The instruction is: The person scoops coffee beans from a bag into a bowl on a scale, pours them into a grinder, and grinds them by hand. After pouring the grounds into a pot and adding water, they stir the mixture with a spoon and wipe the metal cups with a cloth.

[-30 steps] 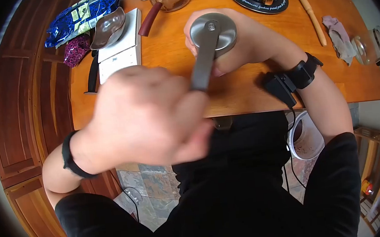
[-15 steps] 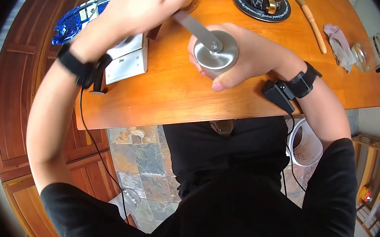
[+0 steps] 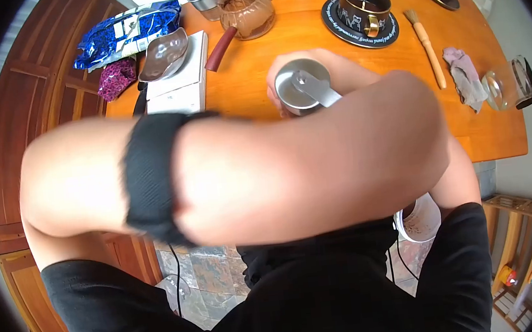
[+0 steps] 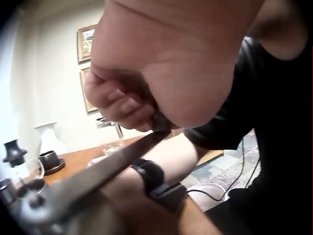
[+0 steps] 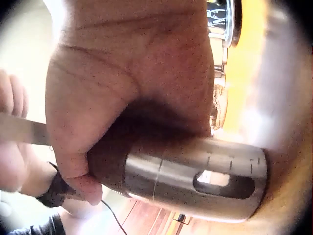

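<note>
My right hand point(image 3: 340, 67) grips the upper body of a steel hand coffee grinder point(image 3: 300, 86), seen from above in the head view. In the right wrist view its cylinder point(image 5: 195, 176) shows a slotted window and measuring marks, with the thumb wrapped near the top. My left hand point(image 4: 166, 68) has its fingers curled round the end of the crank handle point(image 4: 112, 161). In the head view the left hand point(image 3: 402, 121) is blurred and its forearm crosses in front of my body, hiding the table's front edge. The crank points right, toward the left hand.
A black cup point(image 3: 362, 4) stands on a saucer beside a wooden-handled brush point(image 3: 428, 51), a cloth point(image 3: 464, 76) and a glass jar point(image 3: 499, 89). On the left are a white scale point(image 3: 191, 90) under a translucent dish point(image 3: 164, 53), a blue bag point(image 3: 128, 35) and a brown-tinted pot point(image 3: 248, 17).
My left hand swings the crank round, from near me to the far left and now to the right side. The right hand keeps holding the grinder in nearly the same place.
</note>
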A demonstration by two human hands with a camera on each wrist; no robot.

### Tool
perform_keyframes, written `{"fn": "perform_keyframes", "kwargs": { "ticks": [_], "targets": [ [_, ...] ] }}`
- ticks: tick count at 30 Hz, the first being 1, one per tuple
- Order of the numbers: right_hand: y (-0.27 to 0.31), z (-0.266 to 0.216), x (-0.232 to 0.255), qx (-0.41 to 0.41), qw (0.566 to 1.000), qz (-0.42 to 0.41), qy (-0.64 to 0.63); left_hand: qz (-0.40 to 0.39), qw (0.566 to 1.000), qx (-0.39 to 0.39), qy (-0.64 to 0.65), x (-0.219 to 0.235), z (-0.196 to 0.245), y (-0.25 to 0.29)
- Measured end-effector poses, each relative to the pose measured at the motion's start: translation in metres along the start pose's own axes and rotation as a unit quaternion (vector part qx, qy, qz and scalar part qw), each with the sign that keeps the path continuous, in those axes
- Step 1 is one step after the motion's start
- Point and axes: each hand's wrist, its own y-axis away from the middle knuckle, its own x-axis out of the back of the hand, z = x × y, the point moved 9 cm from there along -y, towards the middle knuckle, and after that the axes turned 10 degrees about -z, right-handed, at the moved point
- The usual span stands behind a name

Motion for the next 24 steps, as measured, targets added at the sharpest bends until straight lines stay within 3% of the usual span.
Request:
{"fn": "perform_keyframes", "kwargs": {
  "ticks": [2, 5, 7, 9, 14, 19, 23, 24],
  "targets": [
    [-0.003, 0.008, 0.001, 0.006, 1.0, -0.002, -0.008, 0.098, 0.995, -0.002, 0.014, -0.002, 0.014, 0.017],
    [-0.007, 0.01, 0.002, 0.032, 0.998, -0.011, -0.044, 0.089, 0.989, 0.098, 0.058, -0.017, 0.01, 0.051],
    [-0.005, 0.007, 0.002, 0.063, 0.995, -0.016, -0.07, 0.019, 0.983, 0.138, 0.121, -0.027, -0.002, 0.07],
    [-0.005, 0.005, -0.001, 0.066, 0.993, -0.03, -0.097, 0.064, 0.968, 0.171, 0.172, -0.04, -0.019, 0.093],
    [-0.006, 0.006, -0.003, 0.043, 0.988, -0.043, -0.144, 0.054, 0.951, 0.229, 0.199, -0.08, -0.075, 0.128],
    [-0.009, 0.008, -0.007, -0.002, 0.988, -0.055, -0.146, -0.011, 0.898, 0.372, 0.232, -0.115, -0.152, 0.116],
    [-0.009, 0.009, -0.01, -0.079, 0.981, -0.045, -0.171, 0.009, 0.915, 0.353, 0.197, -0.107, -0.189, 0.064],
    [-0.01, 0.008, -0.012, -0.086, 0.98, -0.05, -0.172, -0.008, 0.94, 0.303, 0.158, -0.095, -0.186, 0.039]
  ]
}}
